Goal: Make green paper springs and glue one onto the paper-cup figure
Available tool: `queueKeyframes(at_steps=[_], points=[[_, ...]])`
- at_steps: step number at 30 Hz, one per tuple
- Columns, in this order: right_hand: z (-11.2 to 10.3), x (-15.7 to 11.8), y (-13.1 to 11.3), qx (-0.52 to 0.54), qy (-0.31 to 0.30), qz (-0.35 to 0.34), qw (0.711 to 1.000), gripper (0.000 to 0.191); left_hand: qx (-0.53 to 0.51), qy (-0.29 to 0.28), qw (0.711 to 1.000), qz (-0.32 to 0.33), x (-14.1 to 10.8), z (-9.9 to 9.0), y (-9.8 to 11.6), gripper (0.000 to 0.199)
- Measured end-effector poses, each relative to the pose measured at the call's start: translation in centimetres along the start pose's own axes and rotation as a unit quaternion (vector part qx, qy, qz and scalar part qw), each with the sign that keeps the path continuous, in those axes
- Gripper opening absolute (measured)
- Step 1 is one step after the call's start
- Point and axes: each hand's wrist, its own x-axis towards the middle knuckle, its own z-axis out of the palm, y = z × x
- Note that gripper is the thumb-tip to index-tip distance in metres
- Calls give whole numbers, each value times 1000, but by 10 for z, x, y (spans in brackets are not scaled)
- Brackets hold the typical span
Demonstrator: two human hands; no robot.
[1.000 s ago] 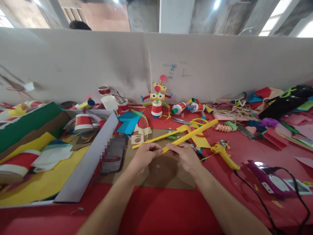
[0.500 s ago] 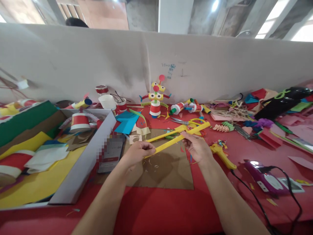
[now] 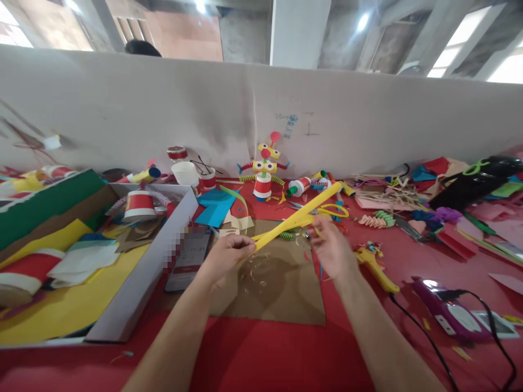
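Note:
In my left hand (image 3: 224, 258), thumb and fingertips are pinched on one end of a yellow paper strip (image 3: 298, 215). The strip slants up to the right, with a second yellow length running close under it. My right hand (image 3: 333, 250) is just below the strip's middle, slightly blurred, its fingers apart; any light touch on the lower length cannot be made out. Beneath both hands is a brown cardboard sheet (image 3: 278, 294) with paper scraps. Behind the strip are yellow-handled scissors (image 3: 333, 211) and a green folded-paper spring (image 3: 286, 236).
A paper-cup figure (image 3: 262, 185) stands by the white partition (image 3: 183, 109). At left are an open box (image 3: 139, 272) of coloured paper and a phone (image 3: 186, 267). To the right lie a yellow glue gun (image 3: 378, 272), a purple device (image 3: 451, 310) with a black cable, and a black bottle (image 3: 474, 182).
My right hand has come off the upper yellow strip and its fingers have opened. The strip's far end now tilts higher. My left hand keeps its pinch; the view has shifted slightly.

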Motion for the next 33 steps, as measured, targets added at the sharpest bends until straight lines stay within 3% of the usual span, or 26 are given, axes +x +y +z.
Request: queueKeyframes(at_steps=[2, 5, 9, 14, 18, 23, 25, 27, 29, 30, 33], points=[[14, -17, 27, -113, -109, 81, 984, 37, 7, -25, 1000, 0, -1, 7, -1, 27], [22, -33, 52, -195, -152, 92, 965, 24, 48, -77, 996, 17, -2, 12, -2, 27], [15, -26, 47, -183, -83, 71, 977, 20, 100, -94, 990, 22, -1, 9, -4, 27], [5, -3, 13, -71, 21, 30, 997, 21, 120, -94, 988, 13, 0, 0, -3, 25], [-8, 12, -18, 25, 106, -34, 993, 20, 107, -102, 989, 1, -1, -5, 1, 23], [-18, 19, -35, 77, 137, -112, 981, 20, 76, 3, 997, 8, -2, -8, 6, 18], [-9, 11, -22, 49, 105, -93, 989, 20, 43, 36, 998, 27, -2, -5, 5, 18], [4, -4, 2, -53, -4, -8, 999, 25, 18, 20, 999, 36, -3, 0, 3, 20], [15, -22, 28, -164, -134, 68, 975, 29, 12, -23, 999, 38, -3, 7, 0, 21], [18, -29, 38, -200, -167, 88, 961, 23, 16, -45, 998, 41, -4, 10, -1, 21], [19, -39, 53, -257, -168, 84, 948, 20, 46, -74, 995, 39, -6, 18, -4, 19]])
